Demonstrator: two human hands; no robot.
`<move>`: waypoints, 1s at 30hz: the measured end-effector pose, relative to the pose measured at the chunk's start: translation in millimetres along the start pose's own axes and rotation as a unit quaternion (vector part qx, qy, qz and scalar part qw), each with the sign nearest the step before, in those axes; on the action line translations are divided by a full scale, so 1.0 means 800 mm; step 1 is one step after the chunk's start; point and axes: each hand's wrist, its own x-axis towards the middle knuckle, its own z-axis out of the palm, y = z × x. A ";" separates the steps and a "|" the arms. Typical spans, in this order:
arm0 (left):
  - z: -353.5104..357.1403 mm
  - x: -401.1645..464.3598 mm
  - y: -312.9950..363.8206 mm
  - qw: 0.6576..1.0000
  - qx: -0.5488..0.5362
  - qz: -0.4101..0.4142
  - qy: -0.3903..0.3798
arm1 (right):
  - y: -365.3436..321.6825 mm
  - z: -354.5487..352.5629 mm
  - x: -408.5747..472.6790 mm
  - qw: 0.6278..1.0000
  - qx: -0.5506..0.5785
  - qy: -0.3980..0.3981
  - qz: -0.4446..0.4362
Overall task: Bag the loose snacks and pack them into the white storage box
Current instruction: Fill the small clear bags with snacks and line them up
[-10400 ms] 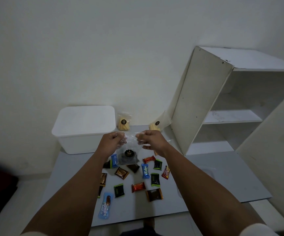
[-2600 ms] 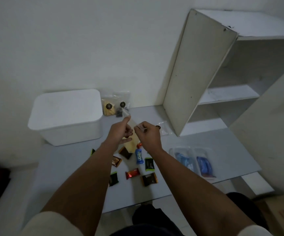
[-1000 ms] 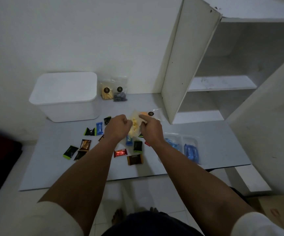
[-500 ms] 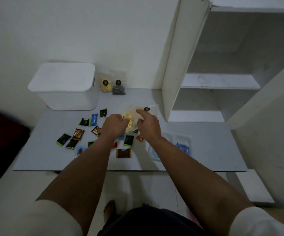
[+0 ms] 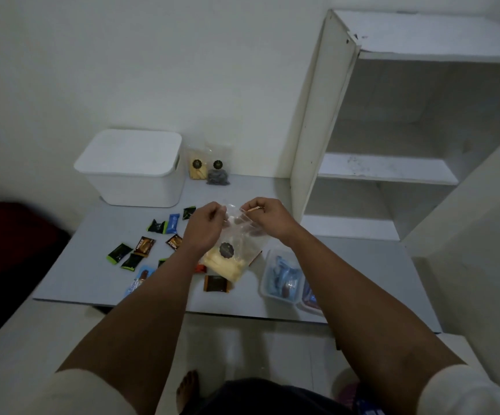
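Note:
My left hand (image 5: pixel 205 226) and my right hand (image 5: pixel 268 218) pinch the top edge of a clear plastic bag (image 5: pixel 233 250) that hangs above the grey table (image 5: pixel 347 265). The bag carries a dark round sticker and holds yellow snacks (image 5: pixel 223 266) at its bottom. Several loose wrapped snacks (image 5: pixel 144 246) lie on the table to the left and under my arms. The white storage box (image 5: pixel 135 167) stands at the back left with its lid on.
Two filled bags (image 5: pixel 208 172) lean against the wall beside the box. Two clear bags of blue-wrapped snacks (image 5: pixel 284 278) lie at the right front. A white shelf unit (image 5: pixel 392 145) stands on the right. The table's front edge is near my legs.
Both hands have risen, lifting the bag of yellow snacks upright by its top edge; before it lay lower, close to the table. The view has shifted slightly.

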 end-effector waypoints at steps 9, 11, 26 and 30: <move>-0.001 -0.006 0.019 0.999 -0.036 -0.028 -0.008 | -0.010 -0.011 -0.002 0.997 -0.064 -0.041 -0.033; -0.002 -0.005 0.022 0.998 -0.045 -0.023 -0.022 | -0.012 -0.013 0.001 0.995 -0.078 -0.052 -0.028; -0.021 0.008 0.023 0.994 -0.033 -0.035 -0.100 | -0.031 -0.002 0.018 0.984 -0.140 -0.100 -0.050; -0.039 0.026 0.015 0.994 -0.016 -0.017 -0.108 | -0.031 0.007 0.029 0.987 -0.136 -0.077 -0.046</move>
